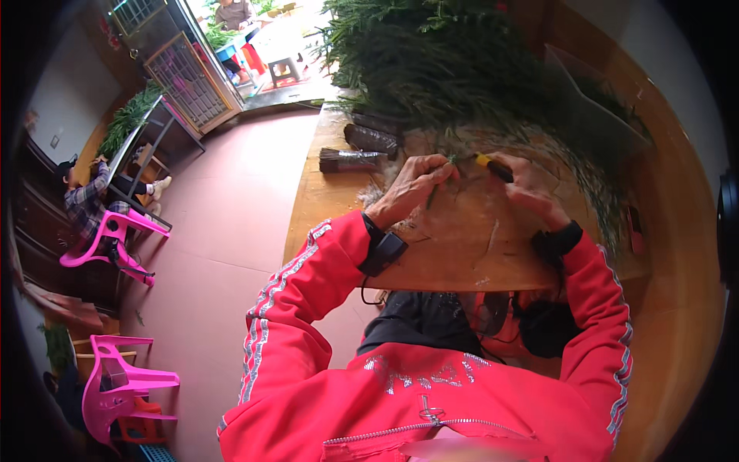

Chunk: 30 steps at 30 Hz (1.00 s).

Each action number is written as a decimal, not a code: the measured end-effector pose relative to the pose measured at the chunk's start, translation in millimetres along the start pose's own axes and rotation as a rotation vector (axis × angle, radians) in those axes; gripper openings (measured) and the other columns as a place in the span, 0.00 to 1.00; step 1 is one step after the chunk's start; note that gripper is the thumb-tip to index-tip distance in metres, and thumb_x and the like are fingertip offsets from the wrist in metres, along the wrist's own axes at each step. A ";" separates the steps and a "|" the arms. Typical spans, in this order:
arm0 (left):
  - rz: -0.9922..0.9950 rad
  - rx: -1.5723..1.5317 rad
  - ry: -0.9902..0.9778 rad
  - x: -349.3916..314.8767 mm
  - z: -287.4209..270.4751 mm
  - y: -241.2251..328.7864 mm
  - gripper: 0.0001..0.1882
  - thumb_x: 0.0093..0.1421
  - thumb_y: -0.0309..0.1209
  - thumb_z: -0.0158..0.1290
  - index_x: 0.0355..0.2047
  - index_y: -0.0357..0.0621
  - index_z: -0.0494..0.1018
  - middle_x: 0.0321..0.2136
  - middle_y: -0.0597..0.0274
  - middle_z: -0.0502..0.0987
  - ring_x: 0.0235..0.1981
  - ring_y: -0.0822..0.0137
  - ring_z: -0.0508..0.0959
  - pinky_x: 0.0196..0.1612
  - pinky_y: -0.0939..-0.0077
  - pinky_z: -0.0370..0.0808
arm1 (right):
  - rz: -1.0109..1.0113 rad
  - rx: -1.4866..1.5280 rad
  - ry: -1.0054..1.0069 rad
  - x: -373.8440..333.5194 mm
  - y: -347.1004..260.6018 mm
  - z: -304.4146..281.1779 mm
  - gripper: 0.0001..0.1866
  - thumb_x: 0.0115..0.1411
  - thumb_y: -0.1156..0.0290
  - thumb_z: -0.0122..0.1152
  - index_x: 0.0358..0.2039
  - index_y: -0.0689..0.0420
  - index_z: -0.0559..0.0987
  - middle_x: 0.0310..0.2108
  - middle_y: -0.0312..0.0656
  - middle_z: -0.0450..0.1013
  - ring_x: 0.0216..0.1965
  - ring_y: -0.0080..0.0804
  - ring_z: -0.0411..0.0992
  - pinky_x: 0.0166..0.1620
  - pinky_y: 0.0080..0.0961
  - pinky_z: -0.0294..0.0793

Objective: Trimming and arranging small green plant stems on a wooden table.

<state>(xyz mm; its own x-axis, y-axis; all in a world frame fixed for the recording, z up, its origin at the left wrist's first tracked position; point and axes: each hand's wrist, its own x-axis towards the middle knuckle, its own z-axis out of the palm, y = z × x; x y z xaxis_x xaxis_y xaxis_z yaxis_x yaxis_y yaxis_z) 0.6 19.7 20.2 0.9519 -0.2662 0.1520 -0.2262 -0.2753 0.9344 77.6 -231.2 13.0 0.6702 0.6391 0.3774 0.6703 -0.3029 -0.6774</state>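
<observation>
Left grip (422, 179): thumb and fingers pinched on a small green sprig (452, 158), just above the middle of the bench (331, 208). Right grip (531, 189): closed round a yellow-and-black tool (493, 165), also above mid-bench, its front end pointing toward the sprig. Loose trimmings (493, 223) scattered over the bench around both. Dark bundles (350, 160) in shiny clear wrap lie at the bench's left side. Heap of green fronds (431, 61) covers its far side. Dark wrist device (385, 250) on the left arm, above the bench's near edge. Red jacket (300, 400) on the near side of the bench; glittery lettering (431, 376) across its chest, creased, cannot make it out. Well left of the bench: a person in plaid (85, 208), seated on a pink chair (108, 231).
</observation>
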 end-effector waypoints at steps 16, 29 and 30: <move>0.101 -0.666 0.046 14.3 -0.2 -15.6 0.11 0.65 0.35 0.48 0.32 0.41 0.75 0.27 0.73 0.73 0.27 0.82 0.68 0.32 0.85 0.65 | 0.042 -0.189 0.066 -11.1 -51.7 -21.4 0.17 0.57 0.72 0.59 0.47 0.62 0.75 0.40 0.49 0.75 0.43 0.38 0.74 0.46 0.27 0.70; 0.117 -0.650 0.021 7.2 -0.6 -9.3 0.11 0.66 0.34 0.46 0.33 0.38 0.71 0.24 0.70 0.68 0.27 0.79 0.67 0.33 0.85 0.65 | -0.090 -0.193 0.167 -28.4 -39.3 -18.2 0.17 0.58 0.74 0.59 0.48 0.62 0.74 0.32 0.34 0.71 0.33 0.20 0.68 0.39 0.19 0.69; 0.118 -0.650 0.022 8.2 -0.5 -8.9 0.11 0.66 0.34 0.46 0.33 0.38 0.71 0.24 0.70 0.68 0.27 0.79 0.67 0.33 0.85 0.65 | -0.091 -0.194 0.166 -29.4 -37.9 -19.9 0.17 0.58 0.74 0.59 0.48 0.62 0.74 0.32 0.34 0.71 0.33 0.20 0.68 0.39 0.19 0.69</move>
<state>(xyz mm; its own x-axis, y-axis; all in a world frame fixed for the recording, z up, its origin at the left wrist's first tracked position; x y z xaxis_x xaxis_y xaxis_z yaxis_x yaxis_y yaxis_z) 10.5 20.4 13.3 0.9339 -0.2397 0.2652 -0.1647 0.3699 0.9143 38.8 -252.6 40.2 0.6371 0.5499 0.5401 0.7677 -0.3897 -0.5088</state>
